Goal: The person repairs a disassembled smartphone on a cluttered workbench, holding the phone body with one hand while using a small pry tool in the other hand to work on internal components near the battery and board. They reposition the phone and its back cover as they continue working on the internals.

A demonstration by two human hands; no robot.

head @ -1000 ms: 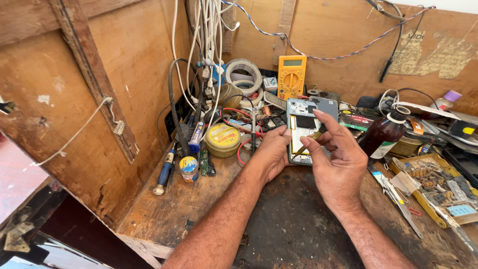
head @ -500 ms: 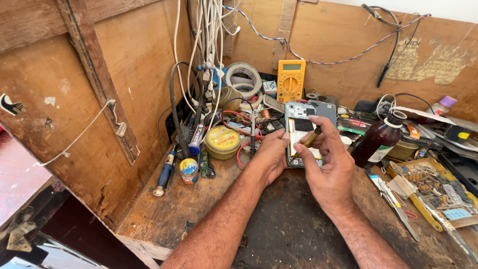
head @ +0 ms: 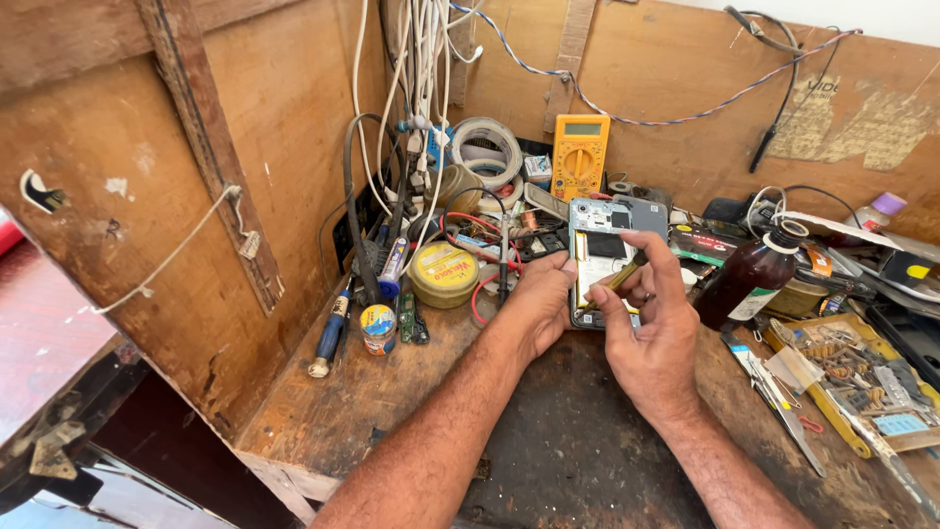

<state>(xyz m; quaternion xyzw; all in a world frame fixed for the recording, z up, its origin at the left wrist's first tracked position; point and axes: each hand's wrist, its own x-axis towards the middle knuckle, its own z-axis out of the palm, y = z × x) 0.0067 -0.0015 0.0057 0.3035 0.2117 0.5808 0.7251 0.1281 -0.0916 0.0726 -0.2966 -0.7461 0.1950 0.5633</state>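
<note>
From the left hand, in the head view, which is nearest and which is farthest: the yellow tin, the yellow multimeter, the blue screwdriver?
1. Yellow tin, just left of the left hand.
2. Yellow multimeter, behind, against the back wall.
3. Blue screwdriver, far left, beside the side wall.

The opened smartphone (head: 609, 257) is lying with its back cover removed, exposing a blue-grey frame, dark circuit sections at the top and a pale battery area in the centre. It is sitting tilted above the table, its upper end pointing away from the person. A slim yellowish tool (head: 617, 278) is resting diagonally across the phone's lower middle, tip on the exposed interior.
</note>
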